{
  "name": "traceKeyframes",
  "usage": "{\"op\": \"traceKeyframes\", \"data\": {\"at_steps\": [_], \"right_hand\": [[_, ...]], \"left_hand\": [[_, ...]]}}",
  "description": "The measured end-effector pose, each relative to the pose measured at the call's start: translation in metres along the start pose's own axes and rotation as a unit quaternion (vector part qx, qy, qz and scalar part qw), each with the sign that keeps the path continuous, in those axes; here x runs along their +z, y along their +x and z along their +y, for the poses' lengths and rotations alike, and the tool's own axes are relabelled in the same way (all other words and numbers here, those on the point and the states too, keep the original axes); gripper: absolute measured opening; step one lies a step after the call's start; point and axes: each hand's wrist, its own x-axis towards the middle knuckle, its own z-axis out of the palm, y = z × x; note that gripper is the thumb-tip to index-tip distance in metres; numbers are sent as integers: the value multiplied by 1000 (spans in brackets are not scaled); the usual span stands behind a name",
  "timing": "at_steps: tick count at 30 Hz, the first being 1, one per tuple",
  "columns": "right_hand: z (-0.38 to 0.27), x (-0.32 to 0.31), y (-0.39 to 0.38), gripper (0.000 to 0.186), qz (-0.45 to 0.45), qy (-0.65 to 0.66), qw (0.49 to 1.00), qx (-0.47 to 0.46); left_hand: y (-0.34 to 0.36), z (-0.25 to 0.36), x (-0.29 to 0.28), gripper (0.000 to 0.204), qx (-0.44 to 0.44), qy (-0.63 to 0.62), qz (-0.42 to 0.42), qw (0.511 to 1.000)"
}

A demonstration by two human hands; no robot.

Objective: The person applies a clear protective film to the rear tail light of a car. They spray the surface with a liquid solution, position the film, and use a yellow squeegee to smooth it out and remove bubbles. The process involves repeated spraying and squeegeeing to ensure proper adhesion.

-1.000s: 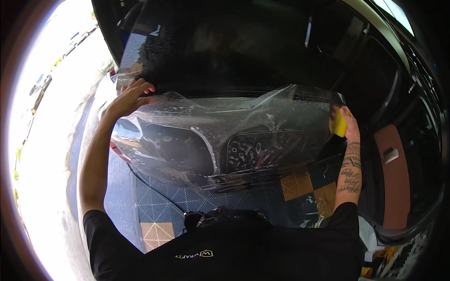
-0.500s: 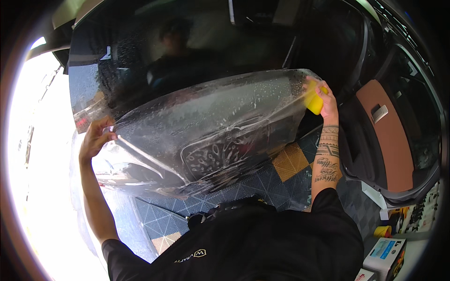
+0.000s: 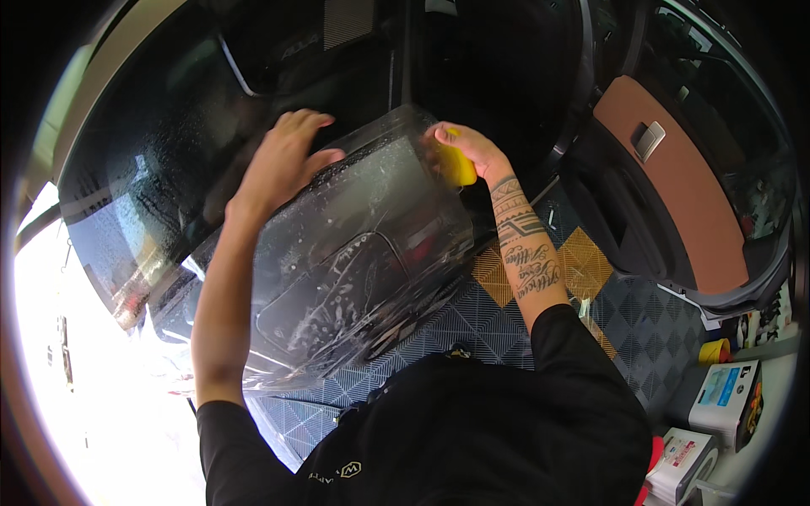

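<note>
A clear wet film (image 3: 354, 219), wrinkled and beaded with droplets, lies across the dark glossy car body (image 3: 177, 118) and hangs down its near side. My left hand (image 3: 287, 164) is over the film's upper edge, thumb and fingers apart, with nothing visible between them. In my right hand (image 3: 481, 152) is a yellow squeegee (image 3: 461, 167), at the film's upper right corner. Whether these fingers also pinch the film there cannot be made out.
To the right stands an open car door (image 3: 675, 185) with a brown inner panel. Patterned floor tiles (image 3: 624, 337) lie below. White boxes (image 3: 724, 396) and a yellow roll (image 3: 714, 352) sit at the lower right. Bright light washes out the left side.
My left hand has let go of the film's left end and moved right and up over the film. My right hand, still with the squeegee, appears further left as the view has shifted.
</note>
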Motion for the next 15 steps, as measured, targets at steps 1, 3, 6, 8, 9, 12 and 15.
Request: {"op": "traceKeyframes", "data": {"at_steps": [1, 3, 6, 8, 9, 12, 15], "right_hand": [[7, -3, -4, 28, -24, -8, 999, 23], [19, -10, -11, 22, -16, -60, 998, 2], [23, 6, -29, 17, 35, -64, 995, -72], [29, 10, -38, 17, 74, -109, 977, -170], [32, 15, -37, 17, 75, -92, 978, -171], [45, 8, -34, 16, 103, -39, 977, -182], [46, 3, -28, 12, 107, -16, 984, -144]], "left_hand": [[32, 6, 29, 55, 31, 39, 8, 999], [79, 31, 61, 63, 44, 124, -46, 990], [107, 43, 72, 65, -6, 201, -204, 958], [118, 41, 62, 62, -28, 165, -272, 948], [117, 34, 53, 61, -66, 91, -284, 952], [122, 47, 53, 52, -83, 176, -317, 928], [124, 28, 71, 33, -39, 3, -295, 955]]}}
